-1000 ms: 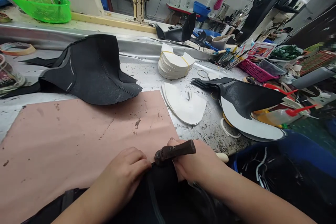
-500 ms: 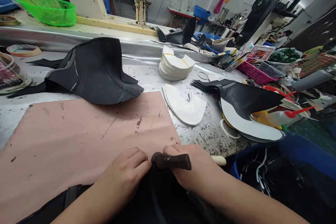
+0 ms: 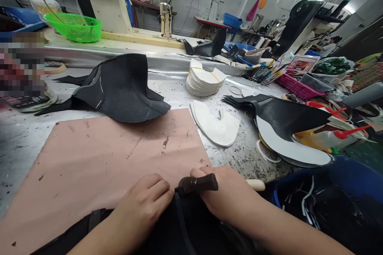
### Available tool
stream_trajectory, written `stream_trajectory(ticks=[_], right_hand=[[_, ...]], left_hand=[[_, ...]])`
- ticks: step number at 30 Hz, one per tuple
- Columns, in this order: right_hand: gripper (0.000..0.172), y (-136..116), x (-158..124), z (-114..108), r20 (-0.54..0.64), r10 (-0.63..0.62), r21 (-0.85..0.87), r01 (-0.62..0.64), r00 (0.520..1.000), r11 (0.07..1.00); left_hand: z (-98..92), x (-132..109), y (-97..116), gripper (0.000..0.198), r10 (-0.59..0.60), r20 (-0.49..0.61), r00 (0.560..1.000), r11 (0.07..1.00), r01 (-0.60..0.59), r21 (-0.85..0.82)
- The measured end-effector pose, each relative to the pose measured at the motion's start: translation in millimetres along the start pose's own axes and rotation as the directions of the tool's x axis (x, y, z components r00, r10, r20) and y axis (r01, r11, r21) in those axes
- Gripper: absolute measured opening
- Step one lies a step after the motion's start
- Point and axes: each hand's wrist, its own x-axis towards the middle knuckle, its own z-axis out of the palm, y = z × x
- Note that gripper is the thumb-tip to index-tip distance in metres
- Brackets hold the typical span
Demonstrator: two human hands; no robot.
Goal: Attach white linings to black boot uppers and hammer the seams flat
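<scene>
My right hand (image 3: 229, 191) is wrapped round a hammer, whose dark head (image 3: 199, 183) sticks out toward the left and whose pale handle end (image 3: 256, 185) shows beyond the wrist. The hammer head sits over the top edge of a black leather piece (image 3: 167, 231) lying at the near edge of the pink sheet (image 3: 119, 151). A narrow strip (image 3: 184, 223) runs down that piece. With curled fingers, my left hand (image 3: 146, 199) grips the leather just left of the hammer head; its fingertips are partly hidden.
A shaped black leather upper (image 3: 122, 87) rests on the sheet's far side. White cut pieces (image 3: 215, 123), a banded white stack (image 3: 206, 77) and more black pieces (image 3: 287, 113) lie to the right. A blue bin (image 3: 344, 183) with scraps stands at the right edge, near my forearm.
The view has shifted, so the bench things appear slightly further right and lower. The hammer head has tilted slightly, and more of the strip beneath it shows. Both hands keep their grip.
</scene>
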Motion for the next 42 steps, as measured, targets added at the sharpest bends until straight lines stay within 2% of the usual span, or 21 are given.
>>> stream_trajectory(ticks=[4,7,9,13,16,19,24,27,30,32,33,35,37,39,40,42], right_hand=[[0.018,-2,0,-3,-0.009,0.014,-0.002,-0.014,1.0,1.0],[0.016,-3,2,-4,0.011,-0.002,-0.043,0.003,1.0,0.999],[0.016,-5,3,-7,0.025,-0.012,-0.05,0.013,1.0,0.999],[0.016,-13,8,-14,0.023,-0.047,-0.016,0.048,0.999,0.999],[0.015,-20,12,-17,0.065,-0.068,-0.062,0.073,0.996,0.995],[0.016,-23,16,-18,0.057,-0.059,-0.078,0.063,0.997,0.995],[0.017,-23,18,-14,0.018,-0.161,-0.086,0.162,0.987,0.983],[0.019,-24,19,-8,-0.026,-0.121,-0.039,0.12,0.992,0.992],[0.015,-24,20,-1,0.039,-0.114,0.061,0.111,0.993,0.992],[0.014,-25,21,0,0.074,-0.141,0.091,0.134,0.987,0.987],[0.014,-26,22,0,0.062,-0.145,0.093,0.139,0.987,0.986],[0.015,-31,25,-1,0.018,-0.149,0.102,0.147,0.989,0.984],[0.015,-41,30,0,0.034,-0.169,0.12,0.164,0.985,0.979],[0.016,-51,34,2,0.076,-0.2,0.125,0.19,0.977,0.974],[0.017,-56,35,3,0.091,-0.213,0.115,0.202,0.973,0.973],[0.019,-63,37,3,0.092,-0.214,0.082,0.207,0.972,0.975]], left_hand=[[-2.7,-2,11,0.031,0.017,-0.014,1.0,0.989,-0.015,0.15],[-7.8,-10,24,0.038,0.04,-0.017,0.999,0.944,-0.032,0.328],[-11.8,-15,30,0.04,0.046,-0.009,0.999,0.925,-0.039,0.379],[-15.4,-19,33,0.038,0.039,0.001,0.999,0.933,-0.037,0.358],[-13.5,-21,31,0.037,0.038,-0.028,0.999,0.936,-0.026,0.352],[-9.8,-24,29,0.038,0.016,-0.049,0.999,0.941,0.001,0.34],[-8.1,-23,32,0.039,-0.017,-0.132,0.991,0.965,0.05,0.256],[-14.5,-24,32,0.04,-0.008,-0.152,0.988,0.979,0.038,0.199],[-29.5,-37,18,0.039,-0.062,-0.155,0.986,0.981,0.089,0.172],[-43.8,-54,3,0.029,-0.218,-0.098,0.971,0.96,0.231,0.156],[-51.3,-62,-4,0.023,-0.305,-0.032,0.952,0.943,0.307,0.13],[-64.6,-76,-16,0.016,-0.439,0.153,0.885,0.898,0.438,0.044],[-73.2,-84,-21,0.012,-0.503,0.317,0.804,0.837,0.545,-0.055],[-76.0,-88,-23,0.012,-0.528,0.374,0.763,0.777,0.611,-0.148],[-75.7,-90,-23,0.013,-0.521,0.365,0.772,0.765,0.611,-0.201],[-73.4,-94,-23,0.019,-0.457,0.31,0.834,0.787,0.541,-0.295]])
